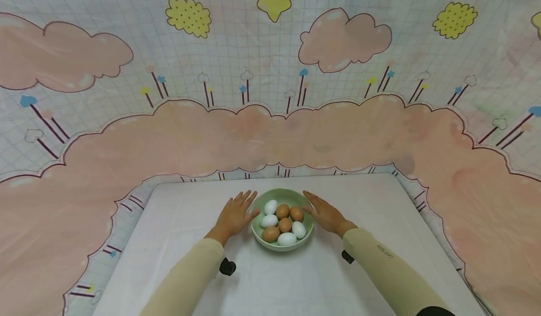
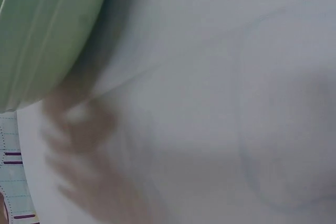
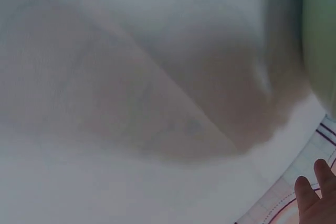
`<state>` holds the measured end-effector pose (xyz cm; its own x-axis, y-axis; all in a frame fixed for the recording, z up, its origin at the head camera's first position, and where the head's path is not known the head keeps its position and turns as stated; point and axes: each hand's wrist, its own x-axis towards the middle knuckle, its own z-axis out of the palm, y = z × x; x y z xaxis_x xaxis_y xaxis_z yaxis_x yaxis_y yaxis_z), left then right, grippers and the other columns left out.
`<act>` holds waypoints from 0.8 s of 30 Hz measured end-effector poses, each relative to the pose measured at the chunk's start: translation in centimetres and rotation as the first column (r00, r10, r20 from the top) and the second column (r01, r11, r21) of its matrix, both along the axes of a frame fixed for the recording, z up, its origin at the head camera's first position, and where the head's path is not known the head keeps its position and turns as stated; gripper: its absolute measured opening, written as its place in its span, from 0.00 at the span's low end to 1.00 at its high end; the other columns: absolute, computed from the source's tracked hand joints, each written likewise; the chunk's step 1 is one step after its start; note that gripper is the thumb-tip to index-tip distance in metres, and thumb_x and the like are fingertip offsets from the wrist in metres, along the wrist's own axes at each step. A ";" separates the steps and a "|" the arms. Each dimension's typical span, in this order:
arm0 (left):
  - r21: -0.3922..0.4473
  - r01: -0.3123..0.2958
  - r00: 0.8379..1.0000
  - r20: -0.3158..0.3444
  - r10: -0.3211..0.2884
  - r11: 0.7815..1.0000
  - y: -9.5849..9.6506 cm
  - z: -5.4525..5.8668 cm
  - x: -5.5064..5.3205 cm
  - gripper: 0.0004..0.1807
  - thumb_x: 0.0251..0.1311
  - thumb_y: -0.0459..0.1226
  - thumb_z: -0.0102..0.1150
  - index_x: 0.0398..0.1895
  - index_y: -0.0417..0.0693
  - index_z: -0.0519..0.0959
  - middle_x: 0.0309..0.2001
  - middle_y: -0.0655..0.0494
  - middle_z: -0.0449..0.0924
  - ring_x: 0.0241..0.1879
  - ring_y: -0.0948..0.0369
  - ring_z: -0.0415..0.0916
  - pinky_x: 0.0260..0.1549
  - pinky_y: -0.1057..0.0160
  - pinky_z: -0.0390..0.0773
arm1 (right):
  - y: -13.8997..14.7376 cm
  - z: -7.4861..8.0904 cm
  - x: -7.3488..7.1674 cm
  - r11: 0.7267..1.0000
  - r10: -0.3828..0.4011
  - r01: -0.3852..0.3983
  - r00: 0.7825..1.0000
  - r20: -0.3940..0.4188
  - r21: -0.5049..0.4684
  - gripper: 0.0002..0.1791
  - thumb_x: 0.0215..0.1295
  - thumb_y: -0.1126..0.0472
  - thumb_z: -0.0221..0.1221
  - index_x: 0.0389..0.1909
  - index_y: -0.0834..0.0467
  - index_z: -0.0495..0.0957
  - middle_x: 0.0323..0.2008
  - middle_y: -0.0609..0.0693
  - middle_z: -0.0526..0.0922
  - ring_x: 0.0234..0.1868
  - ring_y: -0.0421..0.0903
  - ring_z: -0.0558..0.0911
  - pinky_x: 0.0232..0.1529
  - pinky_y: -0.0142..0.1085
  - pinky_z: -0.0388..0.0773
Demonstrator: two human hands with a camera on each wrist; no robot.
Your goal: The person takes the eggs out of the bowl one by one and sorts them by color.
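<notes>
A round pale green bowl [image 1: 282,249] stands on the white tabletop, holding several white eggs [image 1: 287,239] and several brown eggs [image 1: 270,234]. My left hand [image 1: 235,215] is at its left side, fingers straight and spread, thumb over the rim. On the opposite side my right hand [image 1: 328,213] mirrors it with straight fingers. Whether either hand touches the bowl, I cannot tell. The left wrist view shows the bowl's outer wall [image 2: 47,35] and a hand's shadow. In the right wrist view, a few fingers [image 3: 320,182] show at the lower right, below the bowl [image 3: 321,30].
The white table [image 1: 190,208] has its far edge a little beyond the bowl. Behind and around it hangs a cloth [image 1: 279,137] printed with clouds and stars. Dark wrist devices [image 1: 227,266] sit under both beige sleeves [image 1: 186,276].
</notes>
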<state>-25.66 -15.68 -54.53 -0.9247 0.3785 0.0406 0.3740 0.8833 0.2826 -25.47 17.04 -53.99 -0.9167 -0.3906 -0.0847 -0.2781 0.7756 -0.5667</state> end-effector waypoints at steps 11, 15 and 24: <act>0.081 -0.048 0.999 -0.012 0.050 0.996 0.5 -1.4 0.8 0.34 0.73 0.54 0.44 0.77 0.52 0.56 0.74 0.45 0.59 0.72 0.41 0.55 0.67 0.38 0.56 | 0.3 -1.6 0.3 0.995 -0.035 0.039 0.998 0.042 -0.087 0.30 0.81 0.47 0.37 0.79 0.46 0.47 0.75 0.56 0.58 0.74 0.59 0.58 0.73 0.55 0.52; 0.158 -0.040 0.998 -0.034 0.046 0.987 0.8 -1.6 1.0 0.33 0.74 0.51 0.46 0.76 0.47 0.57 0.72 0.41 0.62 0.70 0.39 0.59 0.67 0.40 0.58 | 0.0 -2.1 0.6 0.989 -0.056 0.060 0.998 0.035 -0.132 0.29 0.81 0.50 0.37 0.79 0.47 0.46 0.76 0.56 0.56 0.74 0.59 0.58 0.73 0.53 0.52; 0.387 -0.187 0.982 0.112 0.155 0.903 1.7 -1.7 1.9 0.32 0.74 0.46 0.47 0.76 0.42 0.57 0.60 0.36 0.71 0.55 0.40 0.72 0.56 0.40 0.70 | -0.7 -2.9 0.9 0.957 -0.095 0.086 0.995 -0.019 -0.277 0.28 0.81 0.57 0.39 0.78 0.54 0.51 0.75 0.56 0.57 0.74 0.58 0.59 0.73 0.51 0.53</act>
<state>-23.74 -13.97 -56.26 -0.9800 0.1823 0.0800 0.1905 0.7426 0.6420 -24.55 16.34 -56.86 -0.9498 -0.3098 0.0441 -0.2351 0.6133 -0.7541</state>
